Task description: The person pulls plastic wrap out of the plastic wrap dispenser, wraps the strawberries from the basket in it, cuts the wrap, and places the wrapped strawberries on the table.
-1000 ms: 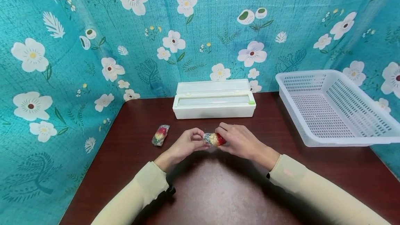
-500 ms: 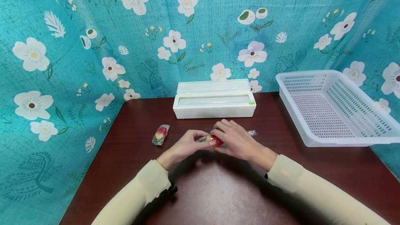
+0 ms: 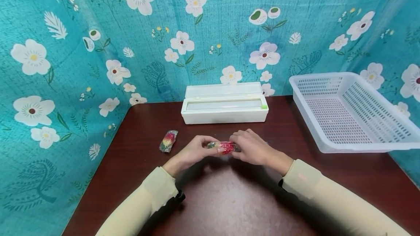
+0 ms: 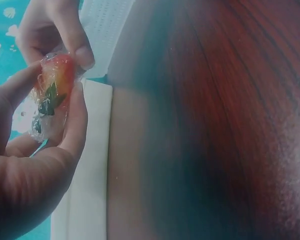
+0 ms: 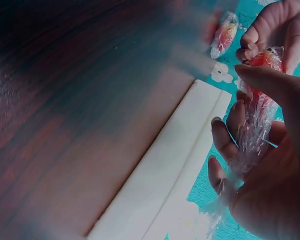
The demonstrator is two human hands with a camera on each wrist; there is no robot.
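Note:
A red-and-yellow fruit (image 3: 225,148), strawberry-like with green leaves at one end, is wrapped in clear cling film. My left hand (image 3: 196,150) pinches it by the leafy end, thumb along the near side. In the left wrist view, the green leaves (image 4: 51,100) show between thumb and fingers. My right hand (image 3: 254,149) holds the red end, its fingers curled around the film there. A long twisted tail of cling film (image 5: 255,132) runs down through the right palm in the right wrist view. Another wrapped fruit (image 3: 168,141) lies on the table to the left.
Behind the hands stands a long white cling film dispenser (image 3: 225,117) with its lid raised. A white perforated basket (image 3: 370,148) is at the right of the dark red table (image 3: 137,177). A floral turquoise cloth (image 3: 210,28) hangs behind and at the sides.
The left thumb has come onto the fruit. The right hand has shifted right to the red end, showing more red; the film tail seen right of it half a second ago is now mostly hidden.

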